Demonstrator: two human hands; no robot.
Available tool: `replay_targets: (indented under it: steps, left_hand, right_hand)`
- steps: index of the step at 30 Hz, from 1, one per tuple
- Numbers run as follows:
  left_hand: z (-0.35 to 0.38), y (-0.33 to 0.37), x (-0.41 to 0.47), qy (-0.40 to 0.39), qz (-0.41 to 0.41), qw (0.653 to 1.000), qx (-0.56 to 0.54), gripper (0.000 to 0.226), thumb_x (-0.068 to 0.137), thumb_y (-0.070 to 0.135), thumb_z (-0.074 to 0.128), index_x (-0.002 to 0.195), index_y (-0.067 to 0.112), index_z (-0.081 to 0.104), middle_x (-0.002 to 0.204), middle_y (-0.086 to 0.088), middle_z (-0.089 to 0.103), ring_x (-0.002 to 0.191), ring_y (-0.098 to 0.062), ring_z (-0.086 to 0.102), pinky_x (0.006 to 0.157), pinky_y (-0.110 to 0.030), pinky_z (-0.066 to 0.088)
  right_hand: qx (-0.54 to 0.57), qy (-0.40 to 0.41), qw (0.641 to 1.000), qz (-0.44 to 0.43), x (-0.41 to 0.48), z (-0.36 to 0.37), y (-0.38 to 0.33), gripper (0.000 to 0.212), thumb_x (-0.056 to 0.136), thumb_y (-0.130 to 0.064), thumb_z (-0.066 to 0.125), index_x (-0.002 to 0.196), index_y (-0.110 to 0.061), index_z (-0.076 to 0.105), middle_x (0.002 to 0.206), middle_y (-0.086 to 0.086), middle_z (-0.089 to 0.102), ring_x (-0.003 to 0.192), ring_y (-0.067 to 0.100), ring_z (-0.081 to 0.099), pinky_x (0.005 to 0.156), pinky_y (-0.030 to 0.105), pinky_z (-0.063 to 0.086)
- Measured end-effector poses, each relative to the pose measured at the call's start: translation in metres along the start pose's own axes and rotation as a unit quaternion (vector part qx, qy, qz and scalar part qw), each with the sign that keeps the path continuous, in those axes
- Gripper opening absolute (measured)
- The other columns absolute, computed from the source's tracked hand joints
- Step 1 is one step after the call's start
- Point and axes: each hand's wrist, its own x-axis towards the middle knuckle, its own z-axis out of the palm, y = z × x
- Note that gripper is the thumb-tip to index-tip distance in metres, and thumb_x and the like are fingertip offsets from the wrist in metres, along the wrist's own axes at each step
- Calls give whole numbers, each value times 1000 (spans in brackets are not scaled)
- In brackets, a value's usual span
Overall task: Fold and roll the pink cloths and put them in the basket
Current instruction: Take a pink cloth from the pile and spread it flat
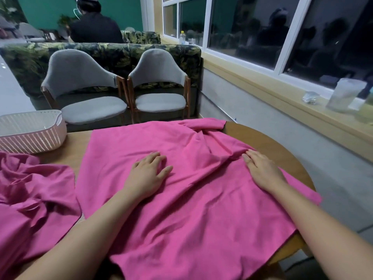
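Both hands lie flat and well apart on the spread pink cloth (201, 219) - left hand (148, 172) near its middle, right hand (262, 170) at the foot of a bunched ridge, fingers straight, gripping nothing.

We'd say the big risk is that ridge. If we fold over it unsmoothed, the edges won't meet and the roll comes out lumpy. The cloth also overhangs the round table (262, 138) on the near and right sides, so a firm sweep could drag it off. The crumpled cloth (30, 188) lies just beside the left edge and could get caught up in a fold. The basket (34, 140) sits at the far left corner - a careless reach might shove it.

We can't see the spread cloth's near hem past our forearms. The crumpled cloth runs out of view, and the basket is cut off, its inside mostly hidden.
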Motion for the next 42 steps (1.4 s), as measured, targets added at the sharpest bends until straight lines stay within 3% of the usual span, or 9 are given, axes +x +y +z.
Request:
replay_targets:
  steps: [7, 10, 12, 15, 19, 27, 31, 35, 42]
  left_hand:
    - [3, 1, 1, -1, 5, 1000, 19, 71, 98, 75, 39, 156, 35, 43, 170, 5, 32, 157, -16, 26, 126, -43, 22]
    - [3, 1, 4, -3, 5, 1000, 22, 70, 98, 75, 40, 157, 37, 42, 170, 6, 31, 158, -15, 24, 126, -43, 22]
    - [4, 2, 8, -6, 6, 1000, 30, 71, 98, 75, 40, 158, 38, 40, 171, 7, 29, 159, -14, 23, 126, -43, 21]
    - [5, 4, 15, -6, 5, 999, 38, 71, 98, 75, 38, 159, 39, 38, 172, 8, 26, 159, -13, 20, 126, -43, 20]
    - [8, 2, 31, -3, 5, 999, 46, 72, 98, 77, 34, 160, 40, 37, 172, 9, 26, 160, -12, 19, 126, -43, 20]
    - [14, 1, 81, 2, -1, 999, 38, 70, 100, 74, 36, 160, 38, 38, 173, 9, 24, 160, -14, 19, 125, -46, 22]
    - [16, -2, 95, 30, 10, 999, -3, 63, 97, 72, 41, 145, 34, 56, 162, 4, 45, 152, -18, 38, 120, -48, 34]
    - [6, -8, 84, 101, 31, 994, -20, 53, 93, 66, 40, 120, 31, 69, 131, 4, 65, 124, -25, 60, 101, -48, 48]
    - [-8, -22, 22, 115, 14, 993, -28, 54, 95, 65, 40, 126, 29, 66, 131, 3, 63, 121, -26, 61, 99, -48, 50]
  right_hand:
    - [-105, 11, 992, 74, -48, -16, 27, 78, 105, -67, 19, 160, -16, 40, 168, 3, 36, 155, 24, 32, 124, 50, 27]
    - [-163, 52, 983, 66, -55, -18, 18, 73, 104, -67, 22, 140, -15, 59, 148, 10, 57, 137, 32, 49, 113, 50, 36]
    - [-138, 86, 986, 35, -46, -22, 6, 62, 104, -63, 28, 126, -17, 64, 133, 10, 64, 126, 32, 55, 107, 50, 39]
    - [-71, 67, 994, -39, -19, -19, -13, 57, 106, -57, 37, 146, -21, 55, 153, 3, 53, 143, 24, 45, 115, 49, 35]
    - [-57, -18, 996, -62, 12, 4, -29, 66, 104, -65, 28, 158, -29, 44, 167, -4, 38, 154, 17, 33, 124, 51, 26]
    - [-44, 9, 999, 27, 54, 11, -8, 82, 100, -78, 15, 158, -28, 45, 168, -2, 37, 156, 19, 31, 128, 51, 22]
    - [-44, 14, 998, 34, 61, 13, -5, 86, 99, -79, 14, 160, -26, 41, 169, 0, 35, 157, 20, 29, 128, 49, 19]
    - [-70, 54, 996, 9, 57, 14, -5, 83, 100, -78, 10, 164, -30, 33, 172, 2, 27, 158, 24, 27, 130, 47, 16]
    - [-43, -37, 995, -88, 26, 13, -45, 81, 96, -78, 12, 167, -38, 16, 176, -5, 9, 162, 15, 8, 130, 46, 8]
